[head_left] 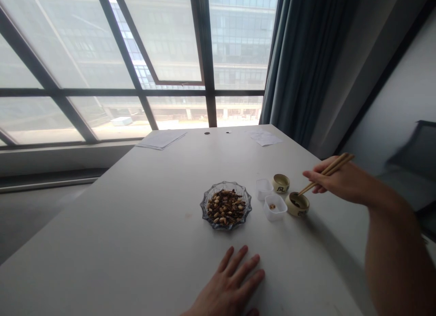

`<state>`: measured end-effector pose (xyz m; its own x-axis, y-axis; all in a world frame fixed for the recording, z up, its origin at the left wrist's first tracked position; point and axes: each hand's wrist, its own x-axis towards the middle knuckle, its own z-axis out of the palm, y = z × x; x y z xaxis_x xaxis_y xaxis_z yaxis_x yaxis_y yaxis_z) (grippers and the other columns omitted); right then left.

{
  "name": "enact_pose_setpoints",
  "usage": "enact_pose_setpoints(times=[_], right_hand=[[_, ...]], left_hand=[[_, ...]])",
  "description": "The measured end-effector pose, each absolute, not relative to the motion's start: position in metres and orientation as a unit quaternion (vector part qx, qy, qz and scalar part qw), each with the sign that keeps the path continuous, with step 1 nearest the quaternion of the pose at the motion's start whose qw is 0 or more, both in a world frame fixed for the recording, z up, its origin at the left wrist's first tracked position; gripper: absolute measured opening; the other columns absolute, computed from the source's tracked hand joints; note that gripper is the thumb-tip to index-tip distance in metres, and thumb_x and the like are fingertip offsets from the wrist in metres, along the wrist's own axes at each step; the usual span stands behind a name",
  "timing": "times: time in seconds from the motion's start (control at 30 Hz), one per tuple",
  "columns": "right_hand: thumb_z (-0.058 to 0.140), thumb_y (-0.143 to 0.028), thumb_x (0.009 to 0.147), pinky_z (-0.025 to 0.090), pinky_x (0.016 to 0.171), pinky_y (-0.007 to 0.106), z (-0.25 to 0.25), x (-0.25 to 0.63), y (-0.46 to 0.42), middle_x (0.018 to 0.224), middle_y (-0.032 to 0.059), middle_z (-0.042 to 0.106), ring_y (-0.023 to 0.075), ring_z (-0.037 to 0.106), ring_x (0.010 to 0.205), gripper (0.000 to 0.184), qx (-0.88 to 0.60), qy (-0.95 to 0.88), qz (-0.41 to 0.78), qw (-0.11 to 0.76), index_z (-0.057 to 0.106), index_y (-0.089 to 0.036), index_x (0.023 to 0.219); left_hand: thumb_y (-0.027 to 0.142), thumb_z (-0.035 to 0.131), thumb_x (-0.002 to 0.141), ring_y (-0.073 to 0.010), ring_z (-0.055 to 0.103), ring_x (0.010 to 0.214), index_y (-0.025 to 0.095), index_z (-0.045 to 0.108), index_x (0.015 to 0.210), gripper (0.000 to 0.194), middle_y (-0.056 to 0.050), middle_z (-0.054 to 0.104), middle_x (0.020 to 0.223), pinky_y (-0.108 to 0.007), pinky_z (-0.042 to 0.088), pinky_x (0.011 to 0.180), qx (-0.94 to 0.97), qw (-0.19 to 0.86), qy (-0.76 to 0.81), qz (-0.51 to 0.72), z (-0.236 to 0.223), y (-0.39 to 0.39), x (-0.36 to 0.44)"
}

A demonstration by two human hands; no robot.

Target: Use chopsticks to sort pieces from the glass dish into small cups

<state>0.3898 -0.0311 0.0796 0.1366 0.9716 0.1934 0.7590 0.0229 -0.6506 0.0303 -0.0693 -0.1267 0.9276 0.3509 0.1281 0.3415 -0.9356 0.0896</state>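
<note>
My right hand (335, 179) is closed around a pair of wooden chopsticks (327, 171). Their tips reach down into the nearer small ceramic cup (298, 210), where a few dark bits lie. My left hand (232, 279) rests flat on the table with its fingers spread, holding nothing. Beyond its fingertips stands a scalloped glass bowl (207, 220) heaped with mixed nuts and dark seeds (226, 207). Between that bowl and the cup is a clear plastic container (276, 212) with a few small light pieces in it.
A second clear container (263, 188) and a second ceramic cup (281, 183) stand just behind. Papers (161, 138) lie at the far left of the white table (136, 225), and more sheets (266, 137) at the far right. Windows and a dark curtain (299, 57) border the far end.
</note>
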Motion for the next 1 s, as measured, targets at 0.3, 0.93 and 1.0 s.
enact_pose_setpoints(times=[0.3,0.93,1.0], right_hand=[[0.073,-0.053,0.092,0.06,0.059,0.028,0.066,0.386,-0.009,0.074,0.0065,0.08,0.0264,0.08,0.073,0.041,-0.674,-0.67,0.235,0.201,0.073,-0.018,0.07],[0.069,-0.057,0.096,0.063,0.066,0.03,0.081,0.368,-0.019,0.079,0.0097,0.081,0.0257,0.08,0.077,0.042,-0.635,-0.651,0.151,0.387,0.077,-0.018,0.082],[0.071,-0.057,0.094,0.063,0.067,0.03,0.077,0.352,-0.017,0.078,0.0091,0.081,0.0244,0.08,0.074,0.042,-0.6,-0.66,0.181,0.413,0.078,-0.018,0.082]], left_hand=[[0.037,0.079,0.091,-0.0429,0.043,0.152,0.022,0.049,0.157,0.074,-0.008,0.046,0.167,-0.065,0.04,0.121,0.981,0.036,0.177,0.07,-0.129,-0.068,0.031],[0.043,0.077,0.094,-0.0415,0.047,0.149,0.022,0.05,0.156,0.07,-0.007,0.05,0.164,-0.061,0.043,0.12,0.982,0.006,0.165,0.092,-0.133,-0.065,0.029],[0.046,0.071,0.098,-0.0404,0.047,0.15,0.023,0.05,0.156,0.066,-0.006,0.049,0.165,-0.06,0.043,0.121,0.981,0.008,0.166,0.101,-0.135,-0.065,0.028]])
